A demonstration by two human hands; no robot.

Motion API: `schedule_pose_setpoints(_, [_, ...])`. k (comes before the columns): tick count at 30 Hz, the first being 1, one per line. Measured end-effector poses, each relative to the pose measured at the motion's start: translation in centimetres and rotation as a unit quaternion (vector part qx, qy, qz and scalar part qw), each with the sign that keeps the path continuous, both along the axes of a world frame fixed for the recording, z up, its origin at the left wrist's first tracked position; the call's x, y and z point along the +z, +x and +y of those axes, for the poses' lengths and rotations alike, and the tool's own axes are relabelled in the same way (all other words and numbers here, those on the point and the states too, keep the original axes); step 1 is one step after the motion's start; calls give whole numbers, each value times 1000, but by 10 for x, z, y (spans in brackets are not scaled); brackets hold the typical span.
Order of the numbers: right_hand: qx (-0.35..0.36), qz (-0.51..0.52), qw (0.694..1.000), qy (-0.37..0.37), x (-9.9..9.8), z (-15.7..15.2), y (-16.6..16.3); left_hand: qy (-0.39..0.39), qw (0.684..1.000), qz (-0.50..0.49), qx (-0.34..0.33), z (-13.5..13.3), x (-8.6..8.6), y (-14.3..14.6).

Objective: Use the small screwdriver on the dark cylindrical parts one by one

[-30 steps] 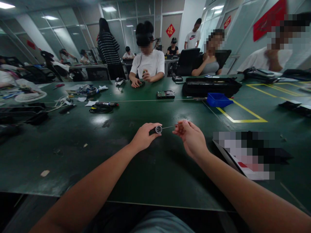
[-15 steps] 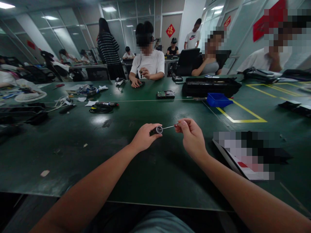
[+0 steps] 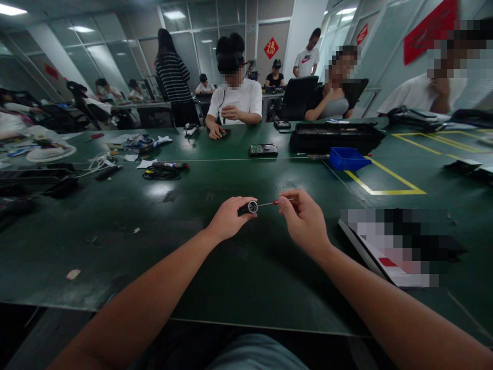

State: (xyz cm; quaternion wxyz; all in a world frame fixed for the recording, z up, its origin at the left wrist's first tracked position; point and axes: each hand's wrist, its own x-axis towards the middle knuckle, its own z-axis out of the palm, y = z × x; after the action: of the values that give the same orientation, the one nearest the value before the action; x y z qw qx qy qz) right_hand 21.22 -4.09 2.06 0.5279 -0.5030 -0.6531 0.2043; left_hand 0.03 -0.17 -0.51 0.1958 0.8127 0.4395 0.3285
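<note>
The black tube [image 3: 245,209] is pinched by the left hand [image 3: 226,220], likely for steadiness; beside it, a screwdriver [image 3: 275,202] by the right hand [image 3: 307,222].

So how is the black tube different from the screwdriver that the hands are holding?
The black tube is thick and round, while the screwdriver is thin. The tube is mostly black with a silvery ringed end; the screwdriver has a silvery shaft and a reddish handle. The tube is in the left hand, the screwdriver in the right hand. Both have some silvery parts.
</note>
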Motion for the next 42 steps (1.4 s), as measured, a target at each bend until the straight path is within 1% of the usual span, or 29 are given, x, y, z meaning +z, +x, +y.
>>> schedule_pose_setpoints(5, [26, 18, 999, -19, -1, 0, -1, -4, 1000, 1, 3, 0, 1, 0])
schedule_pose_setpoints(8, [37, 7, 999, -29, 0, -1, -1, -7, 1000, 0, -1, -1, 2, -1])
schedule_pose_setpoints(13, [25, -10, 999, -39, 0, -2, 0, -11, 1000, 1, 3, 0, 1, -2])
schedule_pose_setpoints(16, [31, -14, 999, -41, -1, 0, 0, -4, 1000, -2, 1, 2, 0, -2])
schedule_pose_setpoints(22, [50, 9, 998, -45, -2, 1, 1, 0, 1000, 2, 5, 3, -1, -2])
schedule_pose_setpoints(26, [34, 17, 998, -46, -5, 1, 0, -7, 1000, 4, 1, 1, -1, -1])
schedule_pose_setpoints(30, [26, 113, 992, -41, -12, 7, 1, -5, 1000, 5, 1, 0, -1, -1])
schedule_pose_setpoints(34, [48, 205, 976, -63, -16, 14, -1, 0, 1000, 2, 6, -1, 0, 1])
schedule_pose_setpoints(36, [57, 268, 958, -89, -17, 16, -2, 6, 1000, -21, 18, -1, 0, 3])
schedule_pose_setpoints(38, [66, 334, 933, -117, -16, 17, -4, 16, 999, -47, 23, -1, -1, 3])
schedule_pose_setpoints(42, [68, 423, 889, -165, -14, 18, -5, 35, 997, -63, 5, 0, -1, 2])
